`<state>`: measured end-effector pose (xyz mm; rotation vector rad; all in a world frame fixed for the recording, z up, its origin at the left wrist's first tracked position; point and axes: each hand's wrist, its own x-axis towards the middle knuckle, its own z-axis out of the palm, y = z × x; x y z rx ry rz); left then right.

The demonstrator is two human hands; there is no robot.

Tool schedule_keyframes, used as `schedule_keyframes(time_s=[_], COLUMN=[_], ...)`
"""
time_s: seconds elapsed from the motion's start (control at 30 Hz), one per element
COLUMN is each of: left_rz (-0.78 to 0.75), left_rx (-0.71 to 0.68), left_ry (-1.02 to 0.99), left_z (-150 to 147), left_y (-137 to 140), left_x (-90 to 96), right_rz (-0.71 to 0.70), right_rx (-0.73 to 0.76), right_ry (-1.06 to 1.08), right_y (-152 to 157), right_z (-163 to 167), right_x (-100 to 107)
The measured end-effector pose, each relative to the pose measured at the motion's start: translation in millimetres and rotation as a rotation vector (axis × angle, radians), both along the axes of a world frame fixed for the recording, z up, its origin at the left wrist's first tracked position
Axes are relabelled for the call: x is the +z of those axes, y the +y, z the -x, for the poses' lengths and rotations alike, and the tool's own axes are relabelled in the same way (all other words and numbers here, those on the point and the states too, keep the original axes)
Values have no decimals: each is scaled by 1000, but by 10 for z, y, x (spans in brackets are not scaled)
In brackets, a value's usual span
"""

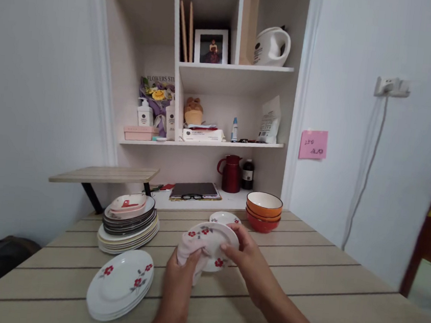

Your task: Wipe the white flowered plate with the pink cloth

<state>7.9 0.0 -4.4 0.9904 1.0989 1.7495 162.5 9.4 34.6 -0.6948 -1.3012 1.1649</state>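
A white plate [217,239] with red flowers is held tilted above the table, between my two hands. My right hand [242,251] grips its right rim, thumb on the face and fingers behind. My left hand [184,271] is closed on a pale pink cloth [190,254], which is pressed against the left side of the plate. Just behind the held plate, another small flowered plate [225,217] lies on the table, partly covered by it. To the left of my left hand stands a stack of white flowered plates [121,282].
A taller stack of mixed plates [127,232] with small dishes on top stands at the back left, near a raised wooden shelf [106,174]. Orange and red bowls [264,211] are nested at the back right. Behind the wooden table [322,280] are a red jug [231,174] and white shelving [236,68].
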Motion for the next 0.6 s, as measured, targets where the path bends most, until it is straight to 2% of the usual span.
schedule_keyframes(time_s=[0.07, 0.13, 0.2, 0.27, 0.33, 0.4, 0.6], left_rz=[-36, -108, -186, -227, -219, -173, -8], left_rx=[27, 41, 56, 82, 96, 83, -12], left_ry=[121, 252, 337, 371, 369, 305, 15], left_z=[7, 6, 7, 13, 16, 8, -74], left_y=[-3, -9, -16, -29, -52, -82, -117], left_x=[12, 26, 39, 55, 79, 109, 137], right_rz=[-195, -347, -435, -461, -437, -362, 75], right_rx=[-151, -241, -259, -217, -165, -127, 45], right_ry=[-196, -344, -452, -532, -546, -454, 125], right_y=[-3, -21, -48, -73, -91, -100, -82], right_z=[-50, -80, -85, -75, -59, -38, 46], right_x=[46, 81, 101, 109, 113, 115, 67])
